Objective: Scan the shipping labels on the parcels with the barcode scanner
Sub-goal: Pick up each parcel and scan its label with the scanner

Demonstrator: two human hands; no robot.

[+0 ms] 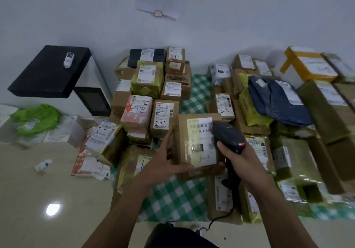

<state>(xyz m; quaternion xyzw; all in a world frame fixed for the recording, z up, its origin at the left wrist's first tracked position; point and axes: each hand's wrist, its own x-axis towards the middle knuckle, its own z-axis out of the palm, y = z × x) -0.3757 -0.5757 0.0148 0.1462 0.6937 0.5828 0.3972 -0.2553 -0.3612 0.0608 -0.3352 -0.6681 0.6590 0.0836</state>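
Over the checked cloth (172, 195), left hand (163, 161) holds a box (199, 142), right hand (244, 157) grips scanner (228, 136).

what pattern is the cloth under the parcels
Green and white checks on the cloth, best seen in the head view between the two forearms.

Green-and-white checked cloth (172, 199), brown parcel (182, 130) with white label (201, 138), black scanner (228, 134) showing a red light (241, 144), navy mailer bag (276, 99), pink box (137, 111), bright green plastic bag (34, 119), yellow-taped carton (309, 67), black cabinet top (50, 70), white wall (249, 17), beige floor (48, 180)
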